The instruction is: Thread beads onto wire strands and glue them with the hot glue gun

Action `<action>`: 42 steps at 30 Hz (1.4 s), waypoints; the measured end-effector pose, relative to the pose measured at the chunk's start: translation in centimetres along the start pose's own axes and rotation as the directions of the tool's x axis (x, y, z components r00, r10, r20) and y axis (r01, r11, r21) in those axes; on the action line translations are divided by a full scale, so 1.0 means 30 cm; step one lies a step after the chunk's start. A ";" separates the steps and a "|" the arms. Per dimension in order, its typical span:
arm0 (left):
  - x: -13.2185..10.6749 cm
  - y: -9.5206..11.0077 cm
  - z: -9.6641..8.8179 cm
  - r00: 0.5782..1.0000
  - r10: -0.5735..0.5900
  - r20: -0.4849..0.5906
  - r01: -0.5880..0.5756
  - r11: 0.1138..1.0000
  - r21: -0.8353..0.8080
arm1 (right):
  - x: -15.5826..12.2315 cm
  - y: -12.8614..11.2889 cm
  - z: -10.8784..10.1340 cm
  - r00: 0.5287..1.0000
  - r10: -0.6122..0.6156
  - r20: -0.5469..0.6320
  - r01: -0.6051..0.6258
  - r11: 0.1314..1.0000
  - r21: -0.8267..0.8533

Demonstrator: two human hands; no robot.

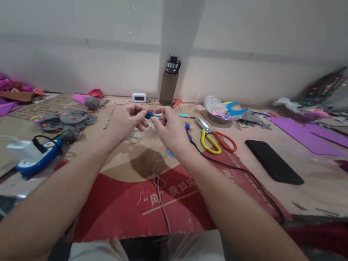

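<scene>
My left hand (130,118) and my right hand (168,126) meet above the middle of the worktable, both with fingers pinched. Between their fingertips is a small dark blue-teal piece (153,115), too small to name, which both seem to grip. Much of it is covered by fingers. Just right of my right hand lies a blue tool with a black cord (188,129), partly hidden by the hand. Beyond it are scissors with one yellow and one red handle (210,147). Under my hands, thin clear strands lie on the red and brown cardboard (117,200).
A dark bottle (168,87) and a small white digital clock (138,97) stand by the wall. At right are a black phone (273,162) and purple sheets (310,137). Grey felt pieces (71,119) and a blue-white power strip (39,160) lie left. A foil bowl (218,117) sits behind.
</scene>
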State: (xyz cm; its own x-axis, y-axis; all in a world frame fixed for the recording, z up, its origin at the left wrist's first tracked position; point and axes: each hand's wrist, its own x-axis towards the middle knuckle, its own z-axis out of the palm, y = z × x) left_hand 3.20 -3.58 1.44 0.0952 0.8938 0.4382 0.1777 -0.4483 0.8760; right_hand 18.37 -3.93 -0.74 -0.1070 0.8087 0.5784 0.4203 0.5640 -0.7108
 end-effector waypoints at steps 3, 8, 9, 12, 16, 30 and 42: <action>0.020 -0.030 -0.022 0.993 0.039 -0.115 -0.037 0.999 0.018 | -0.016 -0.008 0.015 0.998 -0.041 0.041 0.041 0.999 0.015; 0.061 -0.086 -0.068 0.962 -0.017 -0.271 -0.009 0.996 -0.093 | -0.057 -0.035 0.048 0.973 -0.088 0.213 0.090 0.996 0.000; 0.067 -0.093 -0.076 0.953 -0.041 -0.301 0.000 0.991 -0.134 | -0.064 -0.040 0.056 0.962 -0.098 0.257 0.103 0.995 -0.007; 0.078 -0.101 -0.095 0.926 -0.125 -0.358 0.033 0.967 -0.253 | -0.080 -0.052 0.074 0.908 -0.142 0.394 0.169 0.985 -0.035; 0.083 -0.101 -0.118 0.896 -0.217 -0.386 0.058 0.922 -0.383 | -0.092 -0.081 0.072 0.842 -0.131 0.523 0.256 0.951 -0.173; 0.115 -0.104 -0.207 0.865 -0.341 -0.369 -0.014 0.717 -0.697 | -0.036 -0.048 -0.020 0.950 0.181 0.253 0.024 0.769 -0.639; 0.112 -0.088 -0.207 0.881 -0.313 -0.355 -0.021 0.724 -0.689 | 0.032 -0.003 -0.121 0.997 -0.018 -0.070 0.002 0.975 -0.223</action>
State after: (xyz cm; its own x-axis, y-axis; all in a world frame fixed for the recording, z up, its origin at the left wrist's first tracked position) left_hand -3.04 0.65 1.84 -0.3194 0.9296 0.1838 -0.5487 -0.3396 0.7639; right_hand 21.50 -3.82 1.34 -0.0510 0.7847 0.6178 0.6105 0.5140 -0.6025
